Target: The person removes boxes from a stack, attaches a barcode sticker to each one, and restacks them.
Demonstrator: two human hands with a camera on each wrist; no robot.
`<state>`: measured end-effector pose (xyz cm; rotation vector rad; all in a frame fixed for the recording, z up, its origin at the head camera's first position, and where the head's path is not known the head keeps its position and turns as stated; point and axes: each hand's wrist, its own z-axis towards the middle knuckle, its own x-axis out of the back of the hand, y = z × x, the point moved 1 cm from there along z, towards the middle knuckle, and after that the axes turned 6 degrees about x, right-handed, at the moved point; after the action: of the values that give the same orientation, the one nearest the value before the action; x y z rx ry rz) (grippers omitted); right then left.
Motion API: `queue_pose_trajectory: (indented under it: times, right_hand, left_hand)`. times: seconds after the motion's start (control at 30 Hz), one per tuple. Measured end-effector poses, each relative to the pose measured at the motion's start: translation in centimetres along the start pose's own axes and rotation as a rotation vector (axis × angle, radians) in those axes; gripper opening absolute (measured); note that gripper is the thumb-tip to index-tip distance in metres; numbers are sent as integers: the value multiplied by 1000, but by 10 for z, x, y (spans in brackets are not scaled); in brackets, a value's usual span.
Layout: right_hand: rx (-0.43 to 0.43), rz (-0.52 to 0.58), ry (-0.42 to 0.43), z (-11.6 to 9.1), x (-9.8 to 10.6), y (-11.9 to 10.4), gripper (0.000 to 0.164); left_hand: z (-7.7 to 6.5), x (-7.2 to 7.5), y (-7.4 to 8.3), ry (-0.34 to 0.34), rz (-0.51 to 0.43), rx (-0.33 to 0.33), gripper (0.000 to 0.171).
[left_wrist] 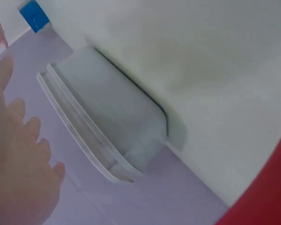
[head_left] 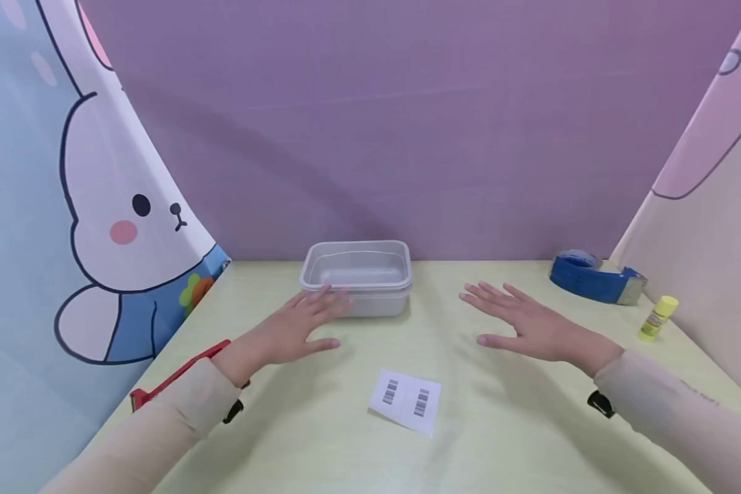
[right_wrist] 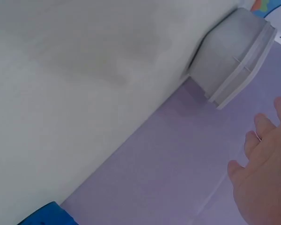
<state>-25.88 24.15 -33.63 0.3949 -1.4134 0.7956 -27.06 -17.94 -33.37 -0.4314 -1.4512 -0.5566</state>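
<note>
My left hand (head_left: 293, 329) hovers over the table with its fingers spread, just in front of a grey plastic container (head_left: 377, 302). The fingertips overlap the container's near left rim in the head view; in the left wrist view the hand and the container (left_wrist: 107, 93) look apart. To the right, my right hand (head_left: 527, 326) is held above the table, fingers straight and thumb out, holding nothing. Between and below the hands lies a white paper with two printed barcodes (head_left: 405, 401). The container appears to be two nested tubs, also visible in the right wrist view.
A blue tape dispenser (head_left: 593, 280) stands at the back right, with a yellow glue stick (head_left: 658, 318) upright nearer me. Partly behind my left forearm is a red tool (head_left: 182, 374), its kind unclear. A purple cloth (head_left: 407, 137) hangs along the table's back edge.
</note>
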Motion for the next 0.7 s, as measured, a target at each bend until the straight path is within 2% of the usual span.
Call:
queue_pose_trajectory:
  times: [0.1, 0.27, 0.33, 0.53, 0.7]
  right_hand:
    - [-12, 0, -6, 4, 6, 1, 74]
    - [-18, 21, -7, 12, 13, -1, 75]
    - [-27, 40, -6, 16, 16, -3, 77]
    - [-91, 151, 5, 32, 18, -4, 83]
    - [-104, 256, 33, 47, 16, -3, 82]
  left_hand:
    - [3, 3, -6, 36, 5, 6, 75]
    - [6, 4, -17, 50, -6, 63, 76]
    - [7, 4, -21, 68, -14, 65, 77]
    - [12, 3, -32, 160, 2, 27, 79]
    - [17, 3, -44, 179, -59, 77, 82]
